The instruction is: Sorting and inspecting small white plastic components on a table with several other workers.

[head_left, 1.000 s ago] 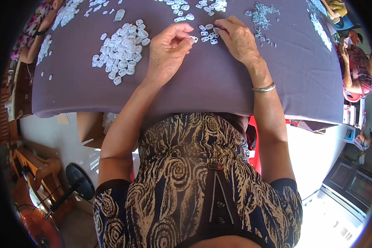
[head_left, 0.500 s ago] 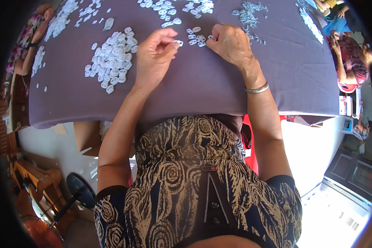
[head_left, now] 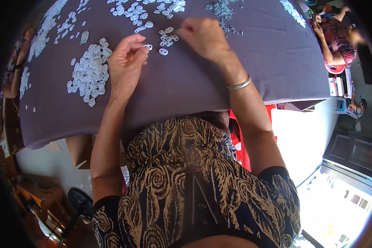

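Note:
My left hand (head_left: 127, 66) is closed in a pinch, thumb against fingertips, on a small white oval plastic piece (head_left: 149, 47) with holes in it. To its right lies a loose cluster of similar white pieces (head_left: 168, 40), and one single piece (head_left: 163, 51) sits just nearer to me. Beyond that cluster, on the right, my right hand (head_left: 206, 40) hovers over the cloth with its fingers curled. Motion smears those fingers, and what they may hold is hidden. A large heap of white oval pieces (head_left: 91, 70) spreads left of my left hand.
A purple-grey cloth (head_left: 186, 89) covers the table. More white pieces (head_left: 132, 12) lie at the far side, and small grey metal pins or screws (head_left: 222, 12) at the far right. A pale pouch-like object (head_left: 84, 37) rests behind the heap. Other people (head_left: 337, 45) sit at both sides.
The whole view has shifted, moving the table's contents left. My right hand has drawn away from the white cluster, where a single piece now lies apart. My left hand keeps its pinch.

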Available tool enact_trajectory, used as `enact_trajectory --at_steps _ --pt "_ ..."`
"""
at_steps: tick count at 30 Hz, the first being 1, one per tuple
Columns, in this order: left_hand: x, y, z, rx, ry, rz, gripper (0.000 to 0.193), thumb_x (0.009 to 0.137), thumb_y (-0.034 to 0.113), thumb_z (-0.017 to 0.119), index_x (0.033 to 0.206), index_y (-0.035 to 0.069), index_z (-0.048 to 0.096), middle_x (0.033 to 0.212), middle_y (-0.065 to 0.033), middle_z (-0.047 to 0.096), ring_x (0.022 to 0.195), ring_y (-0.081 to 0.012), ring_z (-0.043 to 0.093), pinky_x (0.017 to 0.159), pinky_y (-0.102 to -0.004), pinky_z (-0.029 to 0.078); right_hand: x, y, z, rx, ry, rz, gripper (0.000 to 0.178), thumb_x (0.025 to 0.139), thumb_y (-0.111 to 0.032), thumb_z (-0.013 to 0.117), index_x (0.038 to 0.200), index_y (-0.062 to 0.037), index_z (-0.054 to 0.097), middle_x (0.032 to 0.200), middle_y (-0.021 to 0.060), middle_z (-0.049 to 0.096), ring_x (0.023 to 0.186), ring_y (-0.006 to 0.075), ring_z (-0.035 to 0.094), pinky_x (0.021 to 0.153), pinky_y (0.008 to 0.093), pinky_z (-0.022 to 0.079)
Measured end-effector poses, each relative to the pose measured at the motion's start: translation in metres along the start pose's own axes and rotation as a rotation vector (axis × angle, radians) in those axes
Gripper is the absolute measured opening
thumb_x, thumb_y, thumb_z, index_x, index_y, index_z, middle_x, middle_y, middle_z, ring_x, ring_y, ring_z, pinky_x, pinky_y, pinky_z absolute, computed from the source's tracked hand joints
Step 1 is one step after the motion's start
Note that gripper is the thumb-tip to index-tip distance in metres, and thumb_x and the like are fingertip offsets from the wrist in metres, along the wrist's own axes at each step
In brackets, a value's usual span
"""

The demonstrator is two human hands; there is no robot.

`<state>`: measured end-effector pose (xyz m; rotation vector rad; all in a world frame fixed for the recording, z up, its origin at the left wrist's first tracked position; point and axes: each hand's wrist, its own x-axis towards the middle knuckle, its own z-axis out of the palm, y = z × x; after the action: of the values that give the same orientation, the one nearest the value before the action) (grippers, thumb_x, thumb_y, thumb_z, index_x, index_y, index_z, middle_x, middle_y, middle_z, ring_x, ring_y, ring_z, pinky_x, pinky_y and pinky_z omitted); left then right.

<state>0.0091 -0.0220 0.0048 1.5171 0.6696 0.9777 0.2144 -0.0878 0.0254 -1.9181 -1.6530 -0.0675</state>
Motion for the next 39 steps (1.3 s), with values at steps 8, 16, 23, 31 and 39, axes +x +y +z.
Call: enact_trajectory --at_steps 8,16,23,31,39 --pt "0.001 0.001 0.003 0.020 -0.004 0.005 0.022 0.084 0.002 0.063 0.106 0.004 0.061 0.084 0.0008 0.060 0.070 -0.0055 0.054 0.061 -0.0210 0.048 -0.003 0.065 -0.077 -0.031 -0.045 0.164 0.015 0.078 -0.019 0.064 0.085 -0.0058 0.067 0.064 0.0085 0.059 0.058 0.0162 0.057 0.058 0.0307 0.046" --pt "-0.001 -0.001 0.003 0.025 0.010 -0.009 0.022 0.083 0.003 0.064 0.105 0.006 0.061 0.082 0.0001 0.061 0.070 -0.0052 0.054 0.061 -0.0209 0.048 -0.017 0.079 -0.053 -0.074 -0.143 0.438 0.019 0.074 -0.022 0.069 0.081 -0.0047 0.069 0.069 0.0108 0.065 0.067 0.0258 0.063 0.066 0.0360 0.049" --pt "-0.004 0.002 0.007 0.026 0.020 0.011 0.023 0.083 0.001 0.064 0.105 0.005 0.061 0.081 0.0009 0.060 0.068 -0.0042 0.054 0.058 -0.0197 0.046 -0.014 0.083 -0.050 0.023 -0.189 0.292 0.020 0.076 -0.019 0.068 0.076 0.0007 0.064 0.058 0.0047 0.055 0.059 0.0100 0.052 0.056 0.0290 0.044" --pt "-0.006 0.000 0.014 -0.083 0.010 0.065 0.028 0.082 -0.003 0.062 0.109 0.001 0.056 0.077 0.0008 0.058 0.064 -0.0035 0.051 0.056 -0.0188 0.043 0.001 0.000 -0.035 0.796 -0.173 0.167 0.006 0.087 -0.008 0.058 0.087 -0.0041 0.061 0.072 0.0008 0.060 0.057 0.0039 0.048 0.051 0.0191 0.040" --pt "-0.005 -0.002 0.012 -0.008 0.020 0.073 0.031 0.081 -0.002 0.063 0.111 0.001 0.055 0.076 -0.0020 0.062 0.066 -0.0057 0.055 0.059 -0.0210 0.046 0.006 -0.026 0.009 0.841 -0.309 0.050 0.007 0.088 -0.001 0.055 0.095 -0.0035 0.058 0.080 0.0001 0.061 0.068 0.0056 0.055 0.055 0.0194 0.042"
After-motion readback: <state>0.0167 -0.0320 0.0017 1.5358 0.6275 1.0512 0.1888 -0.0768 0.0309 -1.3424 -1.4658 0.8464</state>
